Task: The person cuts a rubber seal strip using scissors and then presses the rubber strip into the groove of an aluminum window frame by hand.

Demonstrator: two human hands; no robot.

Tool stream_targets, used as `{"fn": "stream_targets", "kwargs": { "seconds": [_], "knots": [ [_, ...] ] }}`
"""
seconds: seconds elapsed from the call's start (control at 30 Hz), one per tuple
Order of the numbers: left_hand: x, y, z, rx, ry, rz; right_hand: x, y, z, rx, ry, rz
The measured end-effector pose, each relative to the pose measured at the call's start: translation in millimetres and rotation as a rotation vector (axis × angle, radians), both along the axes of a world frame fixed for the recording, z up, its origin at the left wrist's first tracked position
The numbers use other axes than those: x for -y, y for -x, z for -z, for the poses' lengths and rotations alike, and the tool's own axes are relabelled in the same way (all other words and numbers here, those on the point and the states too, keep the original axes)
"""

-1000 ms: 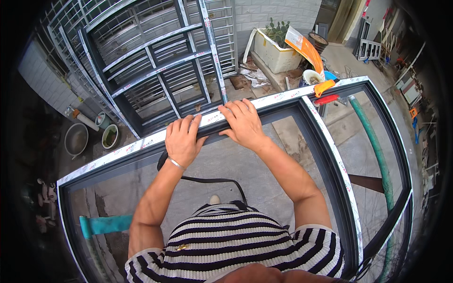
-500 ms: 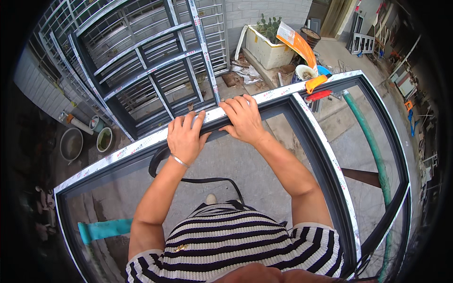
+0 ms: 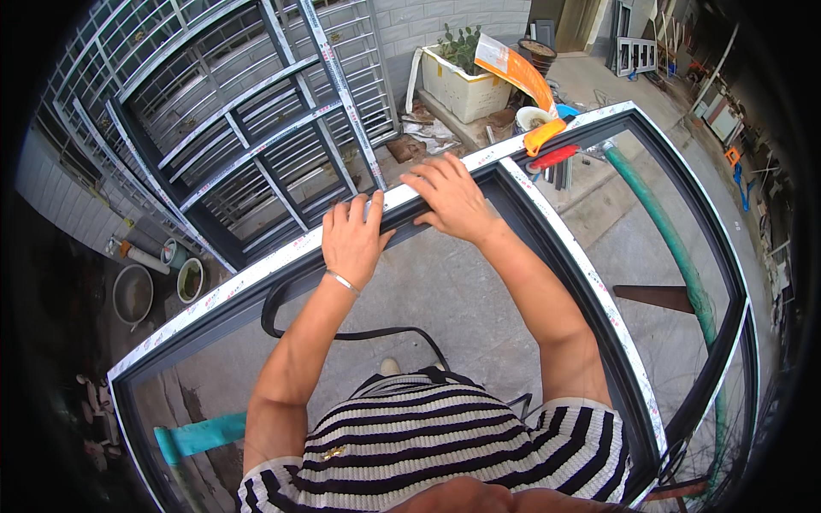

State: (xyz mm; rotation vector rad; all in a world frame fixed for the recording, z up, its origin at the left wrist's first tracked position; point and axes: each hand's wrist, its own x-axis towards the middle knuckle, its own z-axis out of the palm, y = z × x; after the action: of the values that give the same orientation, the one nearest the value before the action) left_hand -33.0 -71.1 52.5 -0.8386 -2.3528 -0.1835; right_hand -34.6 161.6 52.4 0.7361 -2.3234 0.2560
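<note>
A large dark window frame (image 3: 248,278), its top face covered in white printed film, lies around me at about waist height. My left hand (image 3: 352,235) grips its far bar, fingers over the white face and thumb at the inner edge. To its right, my right hand (image 3: 453,198) straddles the same bar, fingers bent over the top and thumb on the dark inner side; its fingers are slightly blurred. A black flexible strip, like a rubber seal (image 3: 385,327), hangs in a loop below the bar by my left wrist. Its run under my hands is hidden.
An orange-handled tool (image 3: 544,135) and a red-handled tool (image 3: 554,158) rest at the frame's right part. Green wrapped supports (image 3: 667,227) pass below. More frames (image 3: 256,150) lean at the far left. Beyond stand a white planter with cactus (image 3: 466,85) and buckets (image 3: 190,278).
The view has shifted, moving the background left. Both hands stay on the far bar; they have moved slightly right along it, the left one more, and the right fingers have shifted.
</note>
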Motion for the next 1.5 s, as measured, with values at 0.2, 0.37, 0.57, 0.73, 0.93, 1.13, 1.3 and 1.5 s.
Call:
{"fn": "stream_targets", "kwargs": {
  "seconds": [0.2, 0.37, 0.57, 0.73, 0.93, 1.13, 1.3, 1.5],
  "knots": [
    [-25, 2, -7, 0.105, 0.019, -0.029, -15, 2, 8, 0.046, 0.064, 0.052],
    [-45, 9, -4, 0.056, 0.061, -0.016, -16, 2, 11, 0.01, 0.084, 0.059],
    [-42, 10, -2, 0.033, 0.086, 0.006, -11, 3, 11, 0.088, 0.088, 0.028],
    [-49, 11, -2, 0.036, 0.091, -0.03, -20, 3, 5, 0.098, -0.016, 0.095],
    [-38, 3, -9, 0.056, 0.139, 0.004, -44, 7, -4, 0.067, -0.123, 0.094],
    [58, -29, -6, 0.142, 0.192, -0.238, -57, 17, 2, 0.129, -0.299, 0.197],
    [124, -45, -7, 0.095, 0.195, -0.393, -76, 19, -5, 0.068, -0.393, 0.25],
    [180, -108, -34, -0.012, -0.129, -0.254, -64, 22, -12, 0.184, -0.403, 0.22]
  ]
}}
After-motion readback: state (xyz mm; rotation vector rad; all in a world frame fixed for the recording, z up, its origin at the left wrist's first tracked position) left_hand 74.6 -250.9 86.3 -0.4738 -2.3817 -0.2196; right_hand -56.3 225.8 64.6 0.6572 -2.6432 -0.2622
